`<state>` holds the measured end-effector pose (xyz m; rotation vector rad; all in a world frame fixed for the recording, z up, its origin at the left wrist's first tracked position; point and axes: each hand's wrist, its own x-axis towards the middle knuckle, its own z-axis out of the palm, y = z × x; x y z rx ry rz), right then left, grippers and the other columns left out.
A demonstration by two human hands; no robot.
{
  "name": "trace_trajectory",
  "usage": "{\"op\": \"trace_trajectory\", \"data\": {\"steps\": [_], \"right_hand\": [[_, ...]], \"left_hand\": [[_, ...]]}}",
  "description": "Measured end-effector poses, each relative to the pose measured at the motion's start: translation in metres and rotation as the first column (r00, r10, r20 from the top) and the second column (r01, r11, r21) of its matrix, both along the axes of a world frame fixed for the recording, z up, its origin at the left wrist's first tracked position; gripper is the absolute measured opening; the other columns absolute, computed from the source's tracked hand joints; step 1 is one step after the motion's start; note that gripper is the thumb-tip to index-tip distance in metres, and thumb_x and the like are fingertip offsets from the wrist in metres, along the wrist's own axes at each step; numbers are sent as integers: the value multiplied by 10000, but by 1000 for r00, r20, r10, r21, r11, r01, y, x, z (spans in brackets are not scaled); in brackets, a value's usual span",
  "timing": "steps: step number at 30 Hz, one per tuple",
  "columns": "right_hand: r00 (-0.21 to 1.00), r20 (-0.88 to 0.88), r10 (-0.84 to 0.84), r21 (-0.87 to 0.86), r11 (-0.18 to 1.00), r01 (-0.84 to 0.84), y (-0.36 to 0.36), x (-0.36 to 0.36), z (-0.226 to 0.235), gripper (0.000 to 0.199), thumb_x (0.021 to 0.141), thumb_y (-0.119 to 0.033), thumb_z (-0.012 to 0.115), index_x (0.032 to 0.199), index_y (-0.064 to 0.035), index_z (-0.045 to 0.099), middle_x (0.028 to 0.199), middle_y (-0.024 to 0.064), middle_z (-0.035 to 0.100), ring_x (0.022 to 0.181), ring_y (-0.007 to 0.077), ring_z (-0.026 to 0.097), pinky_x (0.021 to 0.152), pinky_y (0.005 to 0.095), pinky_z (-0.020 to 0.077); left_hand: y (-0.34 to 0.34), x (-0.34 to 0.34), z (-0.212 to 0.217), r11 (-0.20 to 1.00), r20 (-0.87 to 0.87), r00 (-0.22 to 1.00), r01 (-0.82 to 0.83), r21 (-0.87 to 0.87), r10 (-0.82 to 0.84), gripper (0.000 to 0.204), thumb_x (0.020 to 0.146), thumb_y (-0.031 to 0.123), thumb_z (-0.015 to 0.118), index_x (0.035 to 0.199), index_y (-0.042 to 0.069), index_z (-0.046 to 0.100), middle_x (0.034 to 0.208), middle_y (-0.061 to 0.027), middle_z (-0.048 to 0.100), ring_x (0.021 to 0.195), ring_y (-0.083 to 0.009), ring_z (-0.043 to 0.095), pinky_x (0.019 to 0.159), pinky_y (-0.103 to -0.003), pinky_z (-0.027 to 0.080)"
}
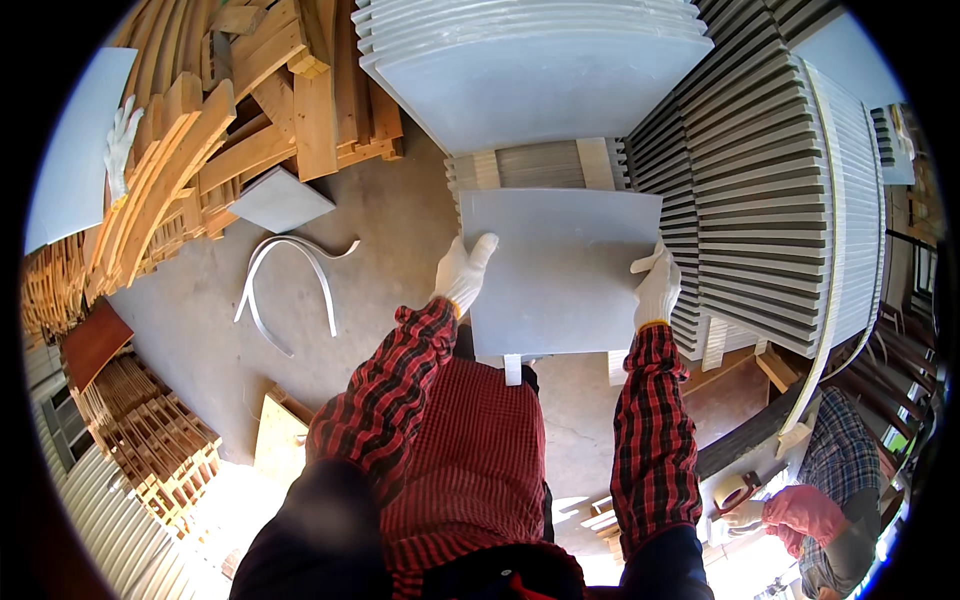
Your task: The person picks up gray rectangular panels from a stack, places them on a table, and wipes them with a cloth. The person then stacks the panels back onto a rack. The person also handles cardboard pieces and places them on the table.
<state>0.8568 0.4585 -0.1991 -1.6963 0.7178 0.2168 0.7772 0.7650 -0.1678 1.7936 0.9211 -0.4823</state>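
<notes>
I hold a square grey tile [560, 268] flat in front of me with both hands in white gloves. My left hand [462, 272] grips its left edge and my right hand [657, 288] grips its right edge. The tile hovers over a low stack of tiles strapped with white bands [540, 166]. Behind it lies a taller pile of grey tiles [540, 70]. My sleeves are red and black plaid.
A long row of upright tiles [770, 190] stands on the right. Wooden pallets and planks [240, 110] lie at upper left, with a loose tile [280, 200] and white strapping [290, 275] on the concrete floor. Another person's gloved hand [120, 145] holds a tile at far left; another worker [820, 500] crouches at lower right.
</notes>
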Motion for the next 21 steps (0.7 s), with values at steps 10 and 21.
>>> {"op": "trace_trajectory", "data": {"steps": [10, 21], "right_hand": [[992, 122, 41, -252, 968, -10, -21, 2, -26, 505, 1033, -421, 424, 939, 3, 683, 659, 47, 625, 624, 143, 562, 540, 282, 422], [787, 212, 579, -633, 695, -341, -24, -63, 5, 358, 905, -8, 627, 1234, -56, 493, 1401, 193, 513, 1264, 371, 529, 1033, 440, 480]], "left_hand": [[-8, 17, -54, 951, -103, 993, 86, 297, -57, 727, 928, 623, 589, 1252, -26, 537, 1185, -301, 652, 1105, -452, 635, 948, -493, 500], [-21, 34, -20, 804, -321, 908, 396, 444, -270, 679, 919, 534, 626, 1264, -41, 526, 1226, -286, 648, 1130, -435, 645, 955, -507, 520]]}}
